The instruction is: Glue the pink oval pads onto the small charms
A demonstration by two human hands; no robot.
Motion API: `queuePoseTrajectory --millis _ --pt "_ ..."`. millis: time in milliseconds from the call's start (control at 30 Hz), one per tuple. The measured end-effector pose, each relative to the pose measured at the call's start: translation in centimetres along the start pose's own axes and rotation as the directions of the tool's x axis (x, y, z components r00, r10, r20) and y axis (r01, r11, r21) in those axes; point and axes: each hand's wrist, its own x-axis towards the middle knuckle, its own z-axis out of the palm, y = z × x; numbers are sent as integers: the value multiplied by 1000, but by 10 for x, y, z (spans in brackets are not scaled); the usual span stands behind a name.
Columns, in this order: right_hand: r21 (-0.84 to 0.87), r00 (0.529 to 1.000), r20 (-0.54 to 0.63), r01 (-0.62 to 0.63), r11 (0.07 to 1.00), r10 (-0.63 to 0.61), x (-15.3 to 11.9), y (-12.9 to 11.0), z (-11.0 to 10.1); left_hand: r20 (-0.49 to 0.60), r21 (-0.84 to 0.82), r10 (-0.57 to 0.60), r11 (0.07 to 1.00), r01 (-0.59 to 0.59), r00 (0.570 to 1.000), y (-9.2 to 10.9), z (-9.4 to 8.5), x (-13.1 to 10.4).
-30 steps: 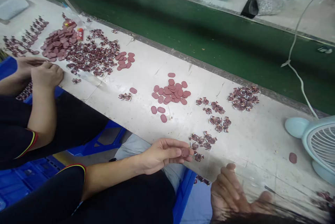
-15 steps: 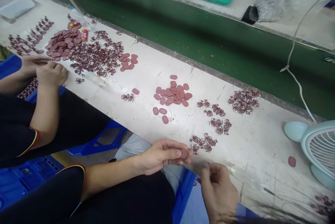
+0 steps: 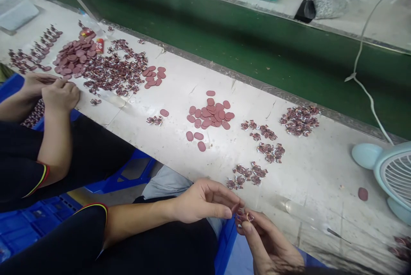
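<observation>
My left hand [image 3: 208, 202] is closed in a pinch on a thin reddish-brown oval disc [image 3: 235, 207], seen nearly edge-on. Meeting it from the right, my right hand [image 3: 271, 240] grips a small brown figure [image 3: 244, 218] with white and orange bits between thumb and fingers. Disc and figure are close together; whether they touch I cannot tell. Just beyond my hands lie several groups of similar small figures [image 3: 248, 172] on the white table. Farther off is a loose pile of the same oval discs [image 3: 213, 113].
A co-worker's hands [image 3: 61, 93] work at the left, near a big disc heap [image 3: 75, 54] and a figure heap [image 3: 115, 69]. A pale blue fan [image 3: 394, 176] stands at the right. A thin dark-tipped tool [image 3: 335, 234] and a single disc [image 3: 363, 194] lie nearby.
My right hand has come up and left to meet my left hand, bringing the small figure to the disc. The disc is now turned edge-on. The view has shifted slightly.
</observation>
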Motion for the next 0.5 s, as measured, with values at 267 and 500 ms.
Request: queuePoseTrajectory --millis 267,500 --pt "1 999 15 -41 999 41 3 -9 7 -4 8 29 1000 -29 1000 -1 0 4" --pt "-55 999 46 -3 999 6 7 -10 7 -83 92 1 996 7 997 1 5 4"
